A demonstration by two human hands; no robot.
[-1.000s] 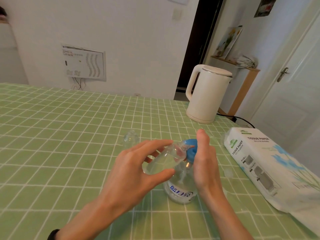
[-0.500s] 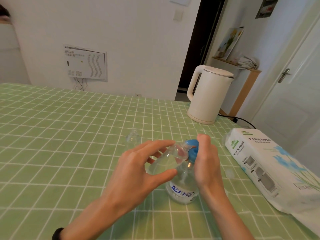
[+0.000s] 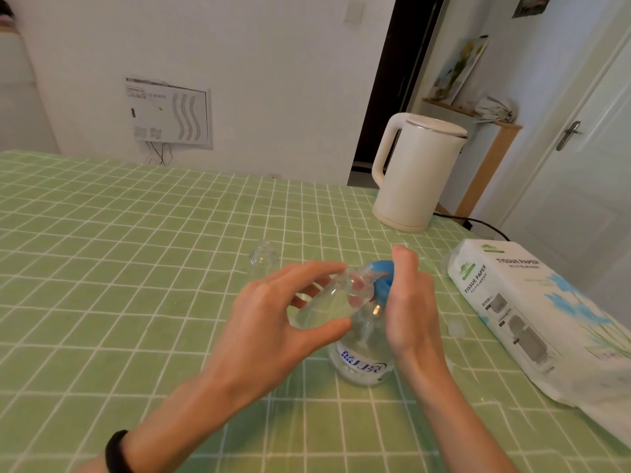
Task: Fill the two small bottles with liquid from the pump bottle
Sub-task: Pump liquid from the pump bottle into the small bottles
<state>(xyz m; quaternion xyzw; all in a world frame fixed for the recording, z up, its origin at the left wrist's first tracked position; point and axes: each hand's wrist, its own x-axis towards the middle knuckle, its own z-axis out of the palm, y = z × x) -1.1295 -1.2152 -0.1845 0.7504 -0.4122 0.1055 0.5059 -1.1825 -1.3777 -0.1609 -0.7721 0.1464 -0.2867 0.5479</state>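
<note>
Now, from the head camera, little differs from half a second ago: the left hand (image 3: 273, 322) still pinches the small clear bottle (image 3: 327, 302) between thumb and fingers, tilted with its mouth against the spout of the blue pump head (image 3: 382, 278). The right hand (image 3: 409, 302) stays curled over that pump head from the right, fingers together and pressed to the cap. The index finger sits about as low as it did then, lower than a full second ago, when it stood raised above the cap.

The pump bottle (image 3: 362, 356) stands upright on the bench (image 3: 136, 268), directly under both hands. It is round, transparent plastic, with a dip tube visible inside and blue lettering on a white band near its base. The small bottle in the left hand is smooth and see-through; how much liquid it holds cannot be told.

A second small clear bottle (image 3: 263, 257) stands on the bench behind the left hand, well apart from it. A small translucent cap (image 3: 457, 327) lies between the pump bottle and a soft, white tissue paper pack (image 3: 532, 312) with printed blue flowers. The bench is covered in a green cloth gridded with white lines. A matte cream electric kettle (image 3: 416, 172), cylindrical with a looped handle, stands at the far edge. A black band (image 3: 116, 452) circles the left wrist.
</note>
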